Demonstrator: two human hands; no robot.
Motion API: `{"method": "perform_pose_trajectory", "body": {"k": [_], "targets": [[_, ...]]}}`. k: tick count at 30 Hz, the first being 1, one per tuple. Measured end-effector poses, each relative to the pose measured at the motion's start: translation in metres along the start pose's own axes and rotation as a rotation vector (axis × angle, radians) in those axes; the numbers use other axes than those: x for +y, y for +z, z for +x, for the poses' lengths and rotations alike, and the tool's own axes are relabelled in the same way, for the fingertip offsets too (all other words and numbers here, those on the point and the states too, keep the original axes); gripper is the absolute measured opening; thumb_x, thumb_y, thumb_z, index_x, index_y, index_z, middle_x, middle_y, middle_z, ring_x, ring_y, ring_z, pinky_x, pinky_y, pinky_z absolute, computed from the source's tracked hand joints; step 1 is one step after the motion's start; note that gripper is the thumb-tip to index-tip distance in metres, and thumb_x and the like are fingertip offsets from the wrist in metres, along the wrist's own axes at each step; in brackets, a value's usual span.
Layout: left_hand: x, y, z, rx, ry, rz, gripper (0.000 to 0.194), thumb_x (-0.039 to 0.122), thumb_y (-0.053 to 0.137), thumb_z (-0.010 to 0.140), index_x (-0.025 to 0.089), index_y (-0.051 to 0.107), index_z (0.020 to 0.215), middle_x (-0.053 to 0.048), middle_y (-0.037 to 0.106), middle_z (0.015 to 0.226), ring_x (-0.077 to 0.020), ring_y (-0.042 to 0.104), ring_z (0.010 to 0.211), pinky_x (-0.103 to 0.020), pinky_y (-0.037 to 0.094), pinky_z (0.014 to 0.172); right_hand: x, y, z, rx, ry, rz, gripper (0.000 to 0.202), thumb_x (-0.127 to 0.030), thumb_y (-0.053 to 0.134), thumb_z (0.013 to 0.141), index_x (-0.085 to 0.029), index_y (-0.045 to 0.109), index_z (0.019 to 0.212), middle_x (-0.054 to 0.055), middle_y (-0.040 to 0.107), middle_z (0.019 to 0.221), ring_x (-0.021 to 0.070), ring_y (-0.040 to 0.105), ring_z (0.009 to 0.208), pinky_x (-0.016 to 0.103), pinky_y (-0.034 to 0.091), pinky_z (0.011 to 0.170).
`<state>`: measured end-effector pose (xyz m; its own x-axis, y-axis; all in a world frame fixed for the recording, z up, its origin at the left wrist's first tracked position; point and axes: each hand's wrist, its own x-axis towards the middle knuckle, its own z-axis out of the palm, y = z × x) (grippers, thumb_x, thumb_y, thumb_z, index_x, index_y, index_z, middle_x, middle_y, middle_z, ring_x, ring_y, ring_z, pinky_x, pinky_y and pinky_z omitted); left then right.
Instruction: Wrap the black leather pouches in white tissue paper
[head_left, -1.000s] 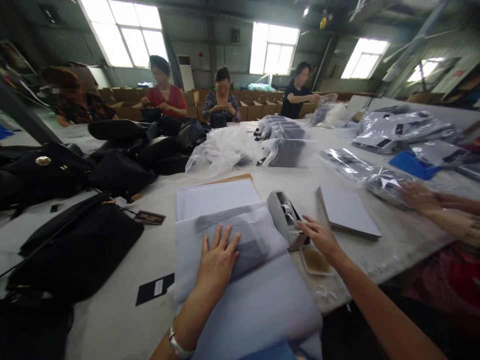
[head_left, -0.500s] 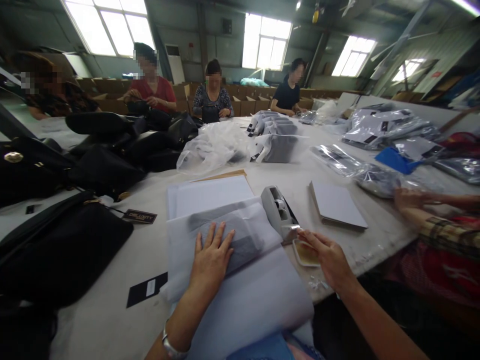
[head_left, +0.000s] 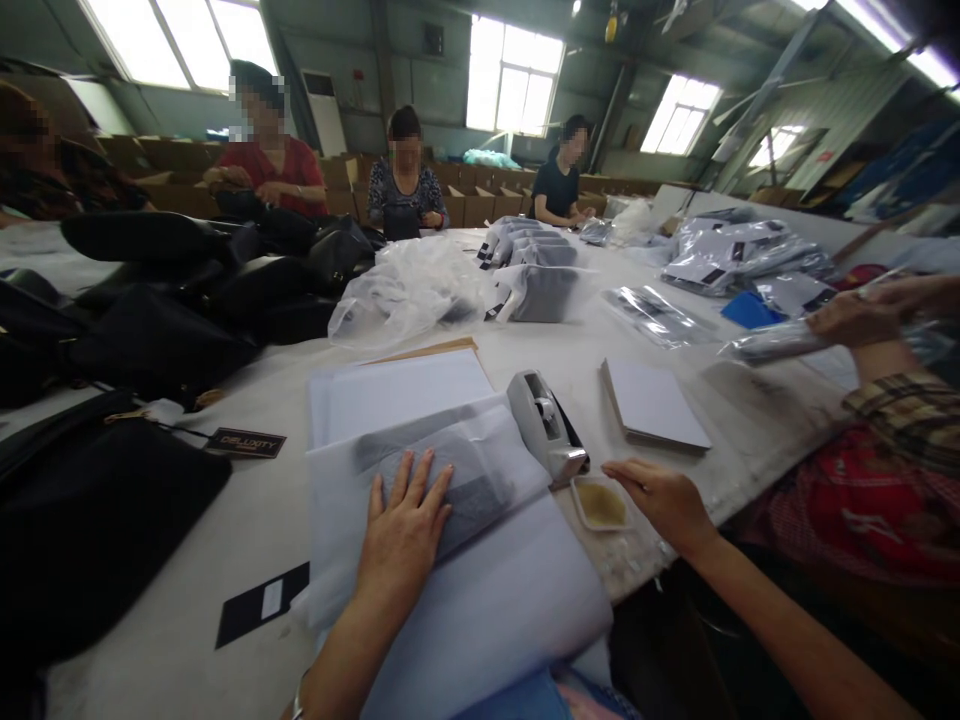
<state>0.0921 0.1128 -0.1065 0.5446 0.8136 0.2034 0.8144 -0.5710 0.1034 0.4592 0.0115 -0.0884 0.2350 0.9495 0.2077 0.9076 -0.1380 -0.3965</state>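
Observation:
My left hand (head_left: 405,520) lies flat with its fingers spread on a flat dark item (head_left: 480,500) wrapped in thin white tissue paper (head_left: 540,560). The sheet reaches down over the table's near edge. Just right of the wrapped item stands a grey tape dispenser (head_left: 546,425). My right hand (head_left: 667,500) is off to the dispenser's right, thumb and fingertips pinched together. Whatever is in that pinch, if anything, is too small to make out. A small shallow dish (head_left: 601,503) with a yellowish filling sits left of those fingertips.
Black handbags (head_left: 127,520) are heaped on the left, one with a dark tag (head_left: 246,442). A stack of white card (head_left: 654,405) lies to the right. Wrapped grey packets (head_left: 544,290) and crumpled plastic (head_left: 412,290) lie farther back. A co-worker's hands (head_left: 862,315) hold a clear-wrapped packet at right.
My right hand has moved from the tape dispenser's front edge to the right, uncovering the dish. My left hand has stayed on the wrapped item. The co-worker's hands at right have lifted a packet.

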Motion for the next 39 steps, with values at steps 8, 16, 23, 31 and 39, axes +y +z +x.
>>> {"method": "perform_pose_trajectory", "body": {"k": [8,16,23,31,39], "targets": [[-0.002,0.005,-0.001,0.009,0.008,0.009,0.047,0.025,0.048,0.096,0.030,0.047,0.144,-0.005,0.033,0.156,-0.0348,0.029,0.145,-0.065,0.029,0.111,-0.051,-0.037,0.076,-0.237,-0.683,-0.218,0.034,-0.023,0.040,0.101,-0.028,0.071,0.112,0.004,0.074,0.107,0.0194,0.065,0.101,0.032,0.048,0.087],[-0.001,0.006,-0.001,0.091,-0.009,0.018,0.044,0.028,0.049,0.097,0.036,0.050,0.140,0.000,0.038,0.155,-0.0314,0.036,0.143,-0.061,0.038,0.109,-0.148,0.043,0.166,-0.354,-1.149,-0.034,0.028,-0.041,0.054,0.096,-0.022,0.070,0.083,0.002,0.068,0.073,0.0139,0.062,0.072,0.025,0.039,0.060],[-0.002,0.007,-0.001,0.092,-0.005,0.030,0.044,0.028,0.048,0.097,0.035,0.048,0.141,-0.001,0.037,0.155,-0.0313,0.036,0.142,-0.063,0.040,0.107,-0.201,0.068,0.202,-0.552,-1.117,-0.379,0.030,-0.051,0.061,0.089,-0.023,0.071,0.082,0.002,0.073,0.075,0.0184,0.067,0.069,0.026,0.028,0.053],[-0.001,0.007,-0.001,0.067,-0.017,0.003,0.046,0.029,0.049,0.097,0.035,0.046,0.143,-0.001,0.034,0.156,-0.0316,0.033,0.144,-0.064,0.038,0.108,-0.184,0.067,0.217,-0.507,-0.632,-0.408,0.059,-0.075,0.063,0.075,-0.024,0.068,0.104,0.006,0.075,0.083,0.0260,0.069,0.078,0.028,0.039,0.060],[-0.001,0.008,-0.002,0.079,-0.023,-0.036,0.044,0.029,0.047,0.098,0.034,0.049,0.141,-0.002,0.036,0.156,-0.0319,0.032,0.144,-0.064,0.034,0.110,-0.063,0.025,0.138,-0.029,-0.171,-0.056,0.039,-0.049,0.056,0.088,-0.024,0.067,0.117,0.007,0.069,0.121,0.0273,0.061,0.115,0.041,0.045,0.100]]}}
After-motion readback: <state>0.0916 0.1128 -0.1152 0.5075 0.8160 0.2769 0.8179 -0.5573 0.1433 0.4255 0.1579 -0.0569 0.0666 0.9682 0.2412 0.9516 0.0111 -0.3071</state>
